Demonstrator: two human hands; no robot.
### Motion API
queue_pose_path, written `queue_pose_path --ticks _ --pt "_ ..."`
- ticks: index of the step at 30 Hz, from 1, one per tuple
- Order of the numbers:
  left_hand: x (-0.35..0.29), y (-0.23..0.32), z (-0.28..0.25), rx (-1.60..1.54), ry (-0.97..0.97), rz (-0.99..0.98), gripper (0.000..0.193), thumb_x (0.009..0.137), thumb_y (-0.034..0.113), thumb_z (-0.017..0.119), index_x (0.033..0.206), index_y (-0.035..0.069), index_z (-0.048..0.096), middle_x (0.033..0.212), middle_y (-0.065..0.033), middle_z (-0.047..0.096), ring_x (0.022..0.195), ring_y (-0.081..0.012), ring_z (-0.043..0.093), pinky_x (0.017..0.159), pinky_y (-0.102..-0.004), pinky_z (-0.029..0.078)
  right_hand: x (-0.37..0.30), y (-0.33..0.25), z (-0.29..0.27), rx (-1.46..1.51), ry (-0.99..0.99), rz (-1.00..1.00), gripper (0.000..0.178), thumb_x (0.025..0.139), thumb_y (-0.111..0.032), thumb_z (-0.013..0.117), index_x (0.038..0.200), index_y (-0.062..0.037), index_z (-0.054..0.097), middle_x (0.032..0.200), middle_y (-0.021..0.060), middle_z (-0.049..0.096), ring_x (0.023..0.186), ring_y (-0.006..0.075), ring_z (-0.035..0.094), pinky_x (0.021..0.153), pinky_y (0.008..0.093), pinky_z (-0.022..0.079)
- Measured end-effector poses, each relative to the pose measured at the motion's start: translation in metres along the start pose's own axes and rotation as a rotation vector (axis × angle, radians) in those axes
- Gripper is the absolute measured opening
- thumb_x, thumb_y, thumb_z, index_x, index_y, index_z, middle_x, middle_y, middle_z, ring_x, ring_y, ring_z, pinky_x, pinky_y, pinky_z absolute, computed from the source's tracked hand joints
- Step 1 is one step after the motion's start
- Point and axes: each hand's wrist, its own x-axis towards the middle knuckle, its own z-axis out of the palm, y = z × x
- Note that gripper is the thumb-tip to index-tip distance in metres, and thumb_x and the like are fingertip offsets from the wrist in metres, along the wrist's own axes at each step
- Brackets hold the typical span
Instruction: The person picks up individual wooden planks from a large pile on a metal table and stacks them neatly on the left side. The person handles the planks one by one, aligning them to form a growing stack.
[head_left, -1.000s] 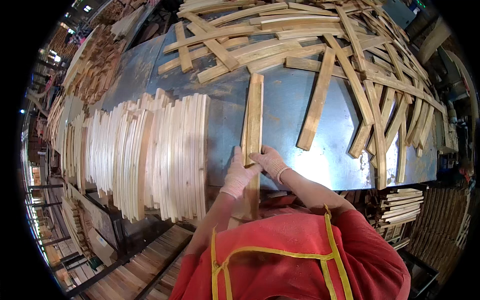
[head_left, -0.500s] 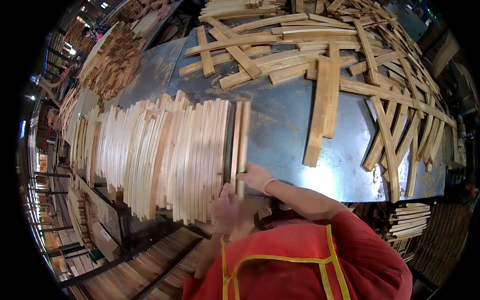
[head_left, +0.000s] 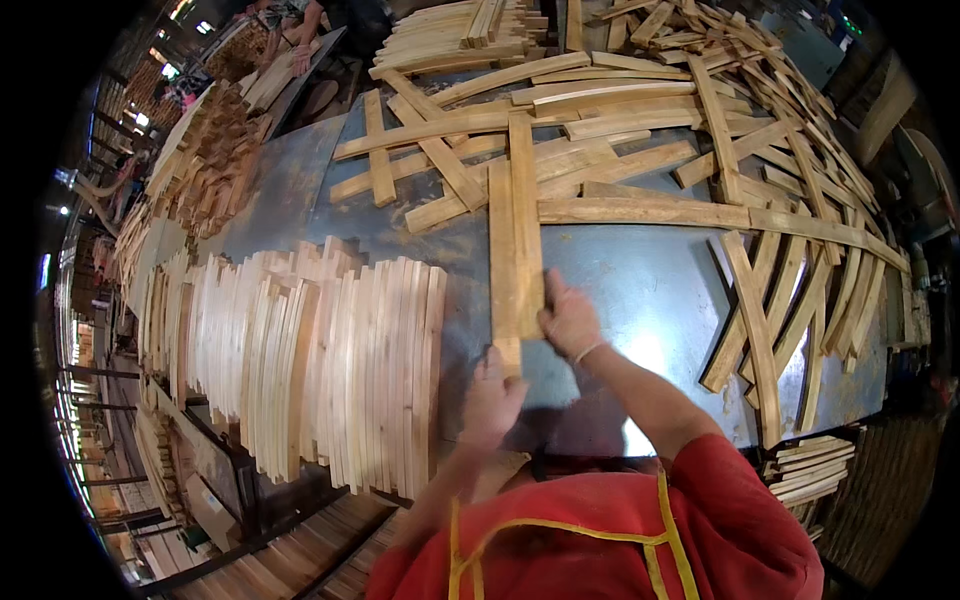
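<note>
The left hand point(head_left: 493, 400) is closed around the near end of the left wooden slat point(head_left: 502, 270), its thumb on the right side of the wood. The right hand point(head_left: 570, 318), ahead and to the right of it, is partly curled, with thumb and forefinger against the right edge of the right wooden slat point(head_left: 526, 230), near that piece's lower end; whether it grips or only presses there, I cannot tell. The two slats lie side by side, pointing away from the hands, the right one reaching farther out. Their far ends overlap other boards.

Just left of the left hand, a row of pale slats point(head_left: 350, 370) is packed side by side, running in much the same direction. The blue-grey metal table point(head_left: 640, 290) shows to the right of the right hand. Beyond that hand, a long slat point(head_left: 640, 212) lies crosswise, and farther right a crossed group of slats point(head_left: 752, 340) rests at various angles. Straight out past the hands are more loose boards, then a stack of slats point(head_left: 450, 45). Well beyond the left hand, to its left, are a brown wood pile point(head_left: 205, 160) and a co-worker's hand point(head_left: 301, 58).
</note>
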Motion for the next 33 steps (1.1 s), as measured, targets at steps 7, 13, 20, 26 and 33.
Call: queue_pose_path --ticks 7,13,20,26,33 --pt "0.047 -0.031 -0.004 -0.511 -0.001 -0.232 0.065 0.094 0.032 0.077 0.148 0.004 0.054 0.123 -0.0146 0.07 0.11 -0.0292 0.071 0.095 -0.0427 0.056 -0.027 -0.011 0.038 0.559 -0.358 0.297 0.074 0.085 -0.027 0.08 0.146 -0.0035 0.043 0.091 0.0201 0.07 0.089 0.039 0.071 0.083 0.05 0.058" --pt "-0.005 -0.051 -0.017 -0.631 0.032 -0.037 0.038 0.092 0.025 0.077 0.122 0.004 0.069 0.1 -0.0101 0.075 0.093 -0.0241 0.075 0.081 -0.0377 0.058 -0.052 -0.006 0.04 0.599 -0.663 0.23 0.045 0.09 -0.038 0.082 0.119 -0.0045 0.074 0.082 0.0103 0.073 0.079 0.0217 0.069 0.077 0.0377 0.057" --pt "-0.096 -0.102 -0.026 -0.007 0.136 -0.063 0.054 0.092 0.036 0.07 0.134 0.003 0.066 0.11 -0.0236 0.076 0.101 -0.0449 0.073 0.089 -0.0499 0.058 -0.194 -0.064 0.044 0.06 -0.893 -0.206 0.047 0.095 -0.047 0.073 0.123 -0.0099 0.076 0.116 0.0187 0.077 0.107 0.0349 0.074 0.092 0.0443 0.058" --pt "-0.112 -0.091 -0.053 0.182 0.102 -0.062 0.068 0.095 0.041 0.065 0.149 0.002 0.055 0.129 -0.0247 0.068 0.109 -0.0458 0.07 0.091 -0.0564 0.055 -0.131 -0.086 0.084 1.096 -0.621 0.407 0.064 0.099 -0.04 0.074 0.149 -0.0048 0.055 0.125 0.0125 0.069 0.112 0.0261 0.068 0.091 0.0409 0.058" --pt "-0.076 -0.116 -0.044 0.497 0.368 0.268 0.08 0.09 0.037 0.073 0.159 0.005 0.047 0.154 -0.0221 0.051 0.138 -0.0447 0.05 0.116 -0.0553 0.04 -0.117 -0.086 0.062 0.976 -0.805 0.301 0.068 0.1 -0.035 0.071 0.156 -0.0036 0.052 0.139 0.0147 0.068 0.118 0.027 0.069 0.1 0.0403 0.057"
